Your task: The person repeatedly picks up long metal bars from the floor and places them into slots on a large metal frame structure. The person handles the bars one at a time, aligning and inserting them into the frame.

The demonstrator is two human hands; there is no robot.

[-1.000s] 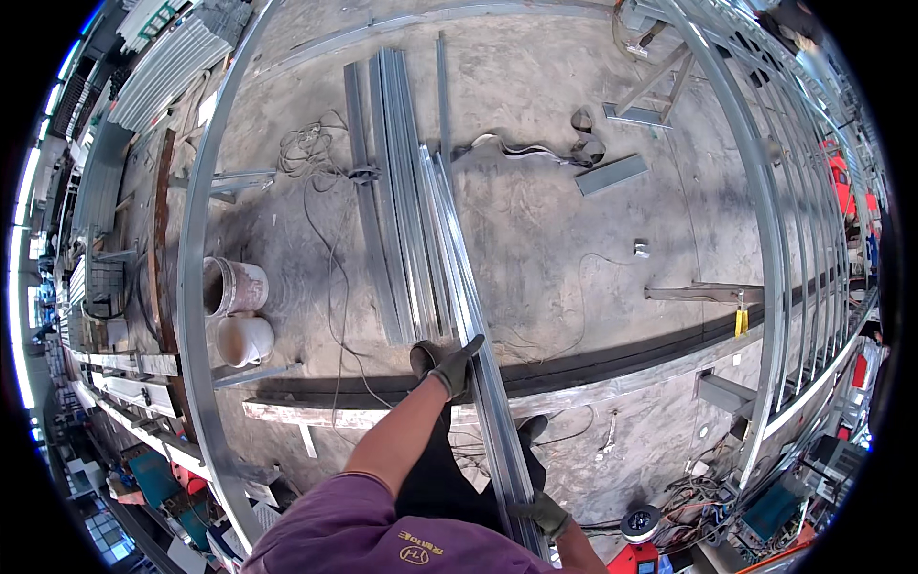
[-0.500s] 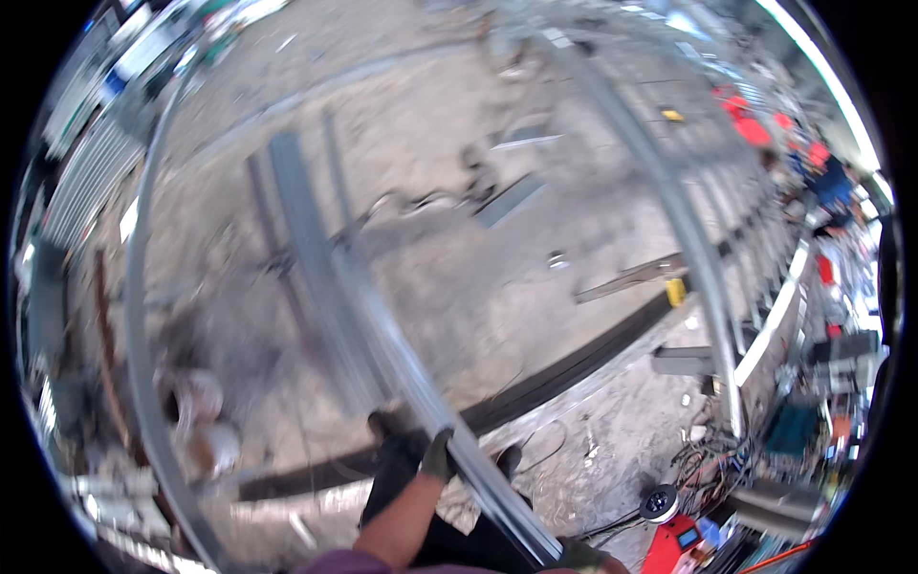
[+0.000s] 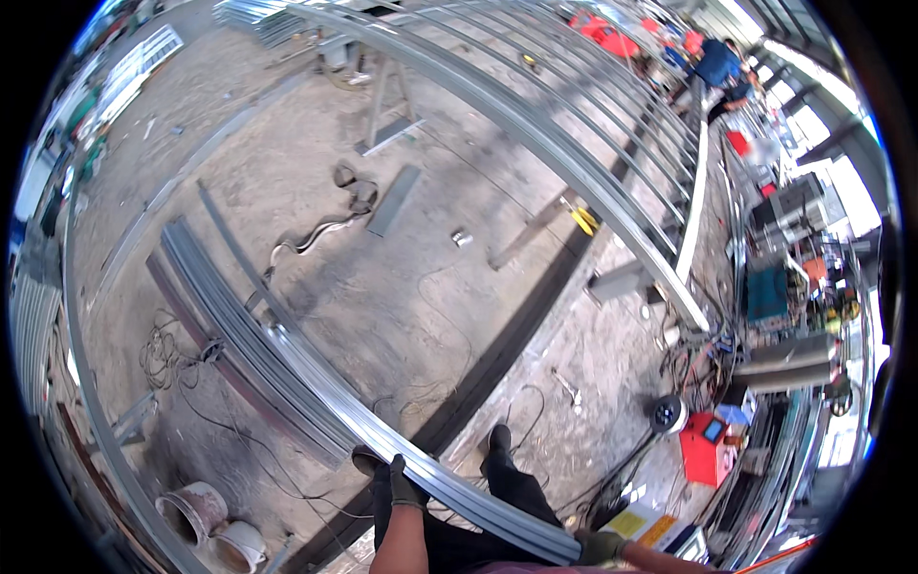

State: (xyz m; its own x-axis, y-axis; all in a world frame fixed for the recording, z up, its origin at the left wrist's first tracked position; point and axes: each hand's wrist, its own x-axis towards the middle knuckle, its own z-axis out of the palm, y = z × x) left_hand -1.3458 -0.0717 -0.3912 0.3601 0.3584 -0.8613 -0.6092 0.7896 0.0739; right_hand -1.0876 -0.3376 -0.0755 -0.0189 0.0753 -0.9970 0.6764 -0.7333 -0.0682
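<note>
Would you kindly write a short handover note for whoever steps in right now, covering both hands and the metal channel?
Left hand: gloved, closed on the long metal channel, grip partway along its length.
Right hand: gloved, closed on the same channel at its near end.
The channel is lifted at the near end and runs away to the left over the stack of similar channels lying on the concrete floor.
Two buckets stand at lower left; a red machine sits at right.
Done: the channel is in both hands.
Left: it is not yet set down anywhere.

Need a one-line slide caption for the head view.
Gloved left hand and right hand grip a long steel channel over a concrete workshop floor.
</note>
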